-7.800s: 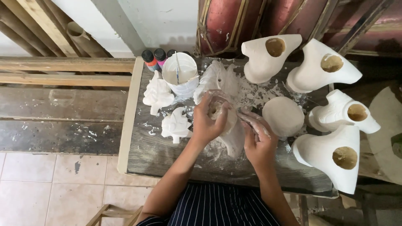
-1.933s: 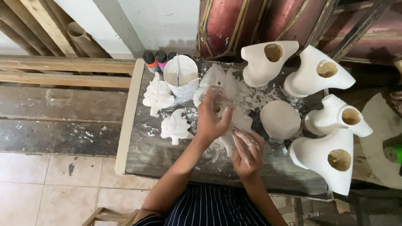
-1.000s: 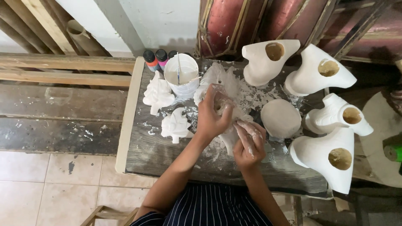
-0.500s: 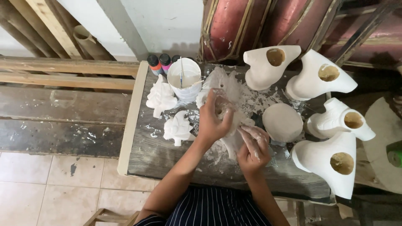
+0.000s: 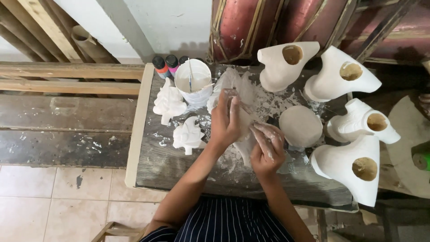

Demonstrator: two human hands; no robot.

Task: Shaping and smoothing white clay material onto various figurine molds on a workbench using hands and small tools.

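Hands (image 5: 226,118) (image 5: 266,148) cup white plaster cast (image 5: 244,121).

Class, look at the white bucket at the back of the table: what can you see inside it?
Inside the white bucket a thin stick-like tool stands in pale white liquid. Its lower end is covered by the liquid, as is the bucket's bottom.

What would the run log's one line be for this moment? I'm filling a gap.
left hand: on white plaster piece | right hand: plaster-coated, against it | beside: white cup, round mould
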